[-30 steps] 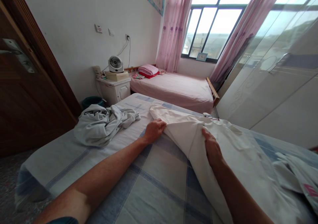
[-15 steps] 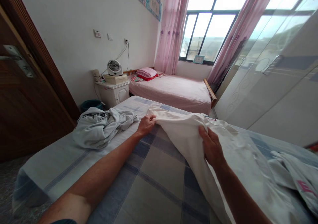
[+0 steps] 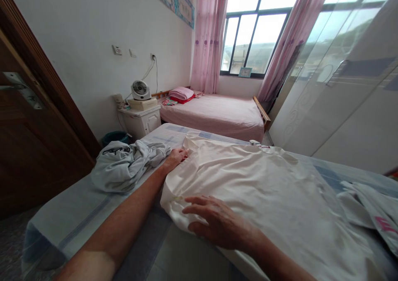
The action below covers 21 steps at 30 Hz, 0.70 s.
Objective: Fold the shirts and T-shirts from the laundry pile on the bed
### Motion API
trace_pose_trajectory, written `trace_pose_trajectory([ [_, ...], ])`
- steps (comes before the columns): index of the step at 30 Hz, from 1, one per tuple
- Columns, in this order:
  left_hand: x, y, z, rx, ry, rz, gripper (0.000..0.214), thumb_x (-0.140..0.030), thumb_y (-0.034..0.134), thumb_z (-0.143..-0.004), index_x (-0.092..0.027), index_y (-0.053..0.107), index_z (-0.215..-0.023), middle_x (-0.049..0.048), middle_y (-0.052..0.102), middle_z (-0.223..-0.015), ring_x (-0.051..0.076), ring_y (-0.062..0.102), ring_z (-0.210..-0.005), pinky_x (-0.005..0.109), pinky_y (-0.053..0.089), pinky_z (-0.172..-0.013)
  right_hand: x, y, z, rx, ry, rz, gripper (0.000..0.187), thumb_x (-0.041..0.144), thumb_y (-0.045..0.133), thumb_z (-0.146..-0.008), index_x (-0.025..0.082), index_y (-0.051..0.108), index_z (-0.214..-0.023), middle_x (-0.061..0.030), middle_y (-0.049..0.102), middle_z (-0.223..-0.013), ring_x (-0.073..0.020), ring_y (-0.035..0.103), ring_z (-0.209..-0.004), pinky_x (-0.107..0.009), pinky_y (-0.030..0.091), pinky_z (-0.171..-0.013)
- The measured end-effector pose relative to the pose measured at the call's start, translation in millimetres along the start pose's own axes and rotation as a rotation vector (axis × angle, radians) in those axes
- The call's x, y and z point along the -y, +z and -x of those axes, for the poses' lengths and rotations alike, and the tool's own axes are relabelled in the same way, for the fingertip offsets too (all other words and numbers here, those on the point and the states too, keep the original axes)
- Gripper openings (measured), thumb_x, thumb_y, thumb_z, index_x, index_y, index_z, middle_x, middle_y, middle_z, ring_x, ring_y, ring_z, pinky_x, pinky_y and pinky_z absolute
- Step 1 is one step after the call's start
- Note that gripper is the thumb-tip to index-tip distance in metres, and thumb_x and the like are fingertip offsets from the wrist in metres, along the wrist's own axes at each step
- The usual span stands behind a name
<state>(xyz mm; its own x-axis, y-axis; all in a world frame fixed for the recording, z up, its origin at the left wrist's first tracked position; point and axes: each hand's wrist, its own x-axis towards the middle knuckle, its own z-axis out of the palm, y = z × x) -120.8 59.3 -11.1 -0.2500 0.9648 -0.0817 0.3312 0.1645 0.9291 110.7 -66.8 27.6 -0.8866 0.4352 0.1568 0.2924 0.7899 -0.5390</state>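
Observation:
A white garment (image 3: 248,177), wrinkled and spread wide, lies over the blue-and-white checked bed sheet (image 3: 77,214). Its far edge shows a small patch of dark and red marks. At the garment's far left edge, my left hand (image 3: 176,158) has its fingers closed on the cloth. My right hand (image 3: 214,221) is over the near left part of the garment, palm down with fingers apart, holding nothing. Whether its fingertips touch the cloth I cannot tell. A crumpled light grey garment (image 3: 121,169) with dark lettering rests just left of my left hand.
Another pale garment with a pink print (image 3: 370,214) lies at the right of the bed. Beyond stand a pink-covered bed (image 3: 214,111), a white nightstand (image 3: 139,121) with a fan (image 3: 140,91), and a glossy wardrobe (image 3: 342,119). A wooden door (image 3: 34,140) is at left.
My right hand has moved left and nearer, bringing the garment's raised edge over the checked sheet, and has let go of it. My left hand has shifted slightly left and down.

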Motion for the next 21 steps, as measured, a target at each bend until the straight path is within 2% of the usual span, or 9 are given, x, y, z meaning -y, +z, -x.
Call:
trace_pose_trajectory([
  [4,-0.4,2.1,-6.2,-0.005,0.053,-0.082,0.03,-0.03,0.055,-0.081,-0.015,0.06,-0.107,-0.0012,0.06,-0.064,0.008,0.054,-0.052,0.016,0.039,-0.047,-8.2,0.1,-2.0,-0.029,0.035,0.021,0.031,0.028,0.051,-0.089,0.025,0.062,-0.117,-0.0062,0.064,-0.121,-0.0187,0.059,-0.109,-0.029,0.043,-0.094],
  [7,-5.7,3.7,-11.9,0.047,0.097,-0.147,0.03,-0.019,0.059,-0.073,-0.017,0.064,-0.102,-0.0051,0.054,-0.056,0.007,0.046,-0.046,0.016,0.034,-0.043,-11.0,-0.2,-3.1,-0.022,0.028,0.027,0.03,0.025,0.05,-0.089,0.025,0.063,-0.116,-0.0061,0.066,-0.116,-0.0175,0.061,-0.105,-0.028,0.044,-0.091],
  [11,-13.1,1.5,-17.3,0.1,0.098,-0.213,0.008,-0.023,0.062,-0.069,-0.016,0.065,-0.072,-0.0041,0.054,-0.051,0.009,0.049,-0.046,0.017,0.035,-0.041,-13.1,1.0,-3.1,-0.019,0.016,0.025,0.03,0.022,0.048,-0.089,0.024,0.063,-0.115,-0.0061,0.067,-0.111,-0.0164,0.062,-0.101,-0.027,0.045,-0.089],
  [13,-14.3,-4.1,-19.2,0.096,0.083,-0.234,0.011,-0.026,0.063,-0.069,-0.016,0.061,-0.063,-0.0029,0.055,-0.05,0.01,0.051,-0.046,0.017,0.038,-0.042,-13.7,1.7,-2.8,-0.02,0.011,0.022,0.03,0.021,0.048,-0.089,0.024,0.063,-0.115,-0.0062,0.067,-0.112,-0.0165,0.062,-0.101,-0.027,0.045,-0.089],
  [18,-10.1,-26.0,-21.2,-0.046,0.014,-0.233,0.012,-0.027,0.059,-0.074,-0.016,0.057,-0.069,-0.0023,0.055,-0.049,0.01,0.055,-0.048,0.017,0.043,-0.046,-13.3,5.0,-3.1,-0.029,0.011,0.03,0.031,0.02,0.05,-0.087,0.023,0.063,-0.115,-0.0062,0.064,-0.119,-0.0173,0.06,-0.106,-0.028,0.043,-0.093],
  [21,-7.0,-29.1,-17.1,-0.022,-0.016,-0.221,0.018,-0.033,0.061,-0.074,-0.016,0.06,-0.078,-0.0014,0.059,-0.055,0.011,0.058,-0.05,0.019,0.046,-0.047,-12.7,6.5,-4.0,-0.024,-0.003,0.044,0.03,0.018,0.05,-0.086,0.023,0.063,-0.113,-0.0052,0.066,-0.114,-0.0171,0.059,-0.105,-0.028,0.042,-0.093],
])
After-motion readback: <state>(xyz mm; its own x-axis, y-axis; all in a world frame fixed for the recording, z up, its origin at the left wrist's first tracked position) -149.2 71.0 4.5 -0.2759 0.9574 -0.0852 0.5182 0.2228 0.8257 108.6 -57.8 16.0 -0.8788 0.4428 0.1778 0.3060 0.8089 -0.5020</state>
